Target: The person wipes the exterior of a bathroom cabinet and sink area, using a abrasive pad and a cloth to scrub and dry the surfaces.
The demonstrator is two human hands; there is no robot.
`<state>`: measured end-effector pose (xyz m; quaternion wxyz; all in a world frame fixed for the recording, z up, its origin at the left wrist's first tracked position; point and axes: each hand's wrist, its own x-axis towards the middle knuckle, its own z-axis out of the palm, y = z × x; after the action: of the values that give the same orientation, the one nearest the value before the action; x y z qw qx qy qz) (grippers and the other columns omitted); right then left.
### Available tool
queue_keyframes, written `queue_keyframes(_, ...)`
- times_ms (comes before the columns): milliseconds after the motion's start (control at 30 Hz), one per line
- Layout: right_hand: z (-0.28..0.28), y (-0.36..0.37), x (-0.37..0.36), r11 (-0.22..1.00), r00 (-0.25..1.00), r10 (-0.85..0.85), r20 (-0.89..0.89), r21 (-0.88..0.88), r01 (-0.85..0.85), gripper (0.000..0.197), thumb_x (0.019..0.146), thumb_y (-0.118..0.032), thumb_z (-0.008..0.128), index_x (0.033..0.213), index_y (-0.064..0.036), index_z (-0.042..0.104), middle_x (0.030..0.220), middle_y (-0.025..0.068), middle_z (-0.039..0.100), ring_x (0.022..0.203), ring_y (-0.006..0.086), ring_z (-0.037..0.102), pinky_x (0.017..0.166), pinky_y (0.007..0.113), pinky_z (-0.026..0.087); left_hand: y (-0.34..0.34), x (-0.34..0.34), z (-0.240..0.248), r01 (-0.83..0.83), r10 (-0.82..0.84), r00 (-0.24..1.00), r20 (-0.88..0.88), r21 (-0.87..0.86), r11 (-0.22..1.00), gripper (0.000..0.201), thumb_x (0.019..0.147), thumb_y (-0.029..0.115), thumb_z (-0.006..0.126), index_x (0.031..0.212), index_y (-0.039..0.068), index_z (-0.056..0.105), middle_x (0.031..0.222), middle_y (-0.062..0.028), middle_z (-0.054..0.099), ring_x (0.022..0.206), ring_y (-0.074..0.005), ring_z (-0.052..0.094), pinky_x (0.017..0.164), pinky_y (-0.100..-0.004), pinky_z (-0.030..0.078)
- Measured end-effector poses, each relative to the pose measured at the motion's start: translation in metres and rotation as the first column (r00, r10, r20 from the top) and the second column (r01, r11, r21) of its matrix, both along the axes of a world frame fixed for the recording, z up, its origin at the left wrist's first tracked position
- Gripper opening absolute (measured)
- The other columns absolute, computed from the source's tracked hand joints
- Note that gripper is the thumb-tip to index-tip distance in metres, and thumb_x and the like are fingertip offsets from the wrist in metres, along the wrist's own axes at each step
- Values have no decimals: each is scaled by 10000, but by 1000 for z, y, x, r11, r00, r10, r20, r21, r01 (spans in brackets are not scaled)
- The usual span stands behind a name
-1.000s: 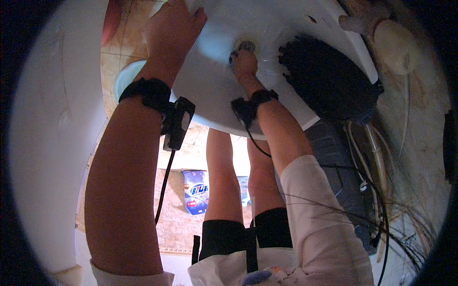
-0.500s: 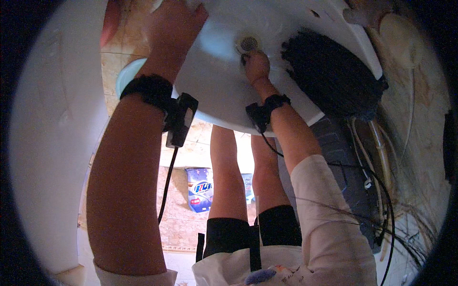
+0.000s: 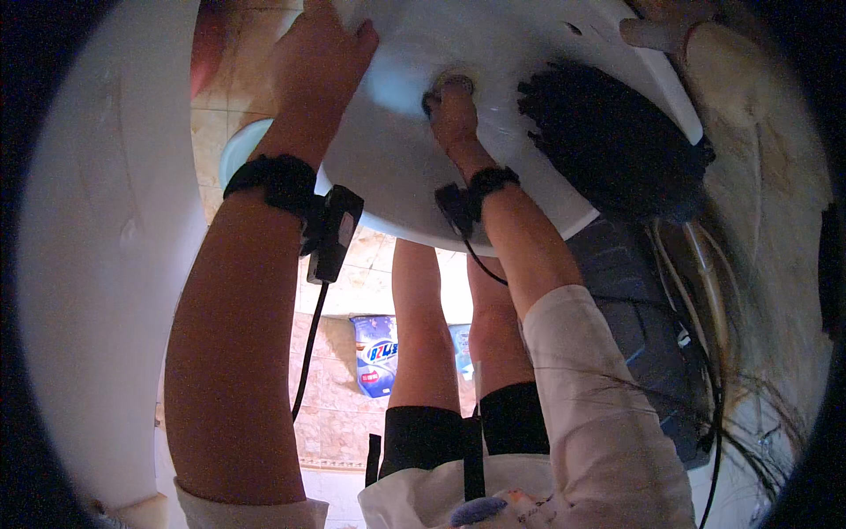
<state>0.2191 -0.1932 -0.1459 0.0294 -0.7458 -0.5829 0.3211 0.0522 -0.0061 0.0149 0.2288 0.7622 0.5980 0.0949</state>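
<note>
The white washbasin (image 3: 520,189) lies in front of me. Low inside it, my right hand (image 3: 455,116) is closed round a small dark thing (image 3: 429,103), too blurred to name. Its fingers are at the drain (image 3: 457,82) and partly cover it. Over the basin's left side is my left hand (image 3: 322,57), thumb out toward the bowl; the upper picture edge cuts off its other fingers, so its grip is hidden. A black bunched cloth (image 3: 617,141) drapes over the basin's right rim.
A pale blue tub (image 3: 236,152) stands on the tiles left of the basin. Below, a blue-purple packet (image 3: 376,357) lies by my legs. Hoses and a pipe (image 3: 705,264) run down at the right, beside a dark grey surface (image 3: 617,309). Cables hang from both wrist devices.
My right hand has shifted slightly left and up, now covering part of the drain. My left hand has moved a little downward, and its thumb shows more clearly.
</note>
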Motion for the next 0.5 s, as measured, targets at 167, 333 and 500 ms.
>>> queue_keyframes(167,42,-11,28,868,963,232,140,-476,-140,227,766,-138,588,964,-29,589,936,177,582,948,330,551,811,387,444,-3,-12,-1,-7,-2,981,-194,-43,999,534,755,408,611,1068,-6,483,930,-218,597,827,-380,590,724,-461,468)
queue_keyframes(333,69,-45,57,982,1000,10,14,-190,-7,232,773,-143,583,980,-39,589,974,144,589,958,308,558,831,369,436,-8,-3,-14,-31,22,987,-158,-57,998,536,766,402,606,1042,-40,477,921,-256,582,839,-389,581,733,-460,459)
queue_keyframes(500,90,-45,91,839,649,-535,-541,-252,482,220,798,-162,592,983,-43,598,946,53,595,893,180,556,787,299,424,-11,5,-32,-41,21,989,-148,-138,990,556,787,391,591,1072,-69,463,990,-285,551,904,-410,553,775,-443,448)
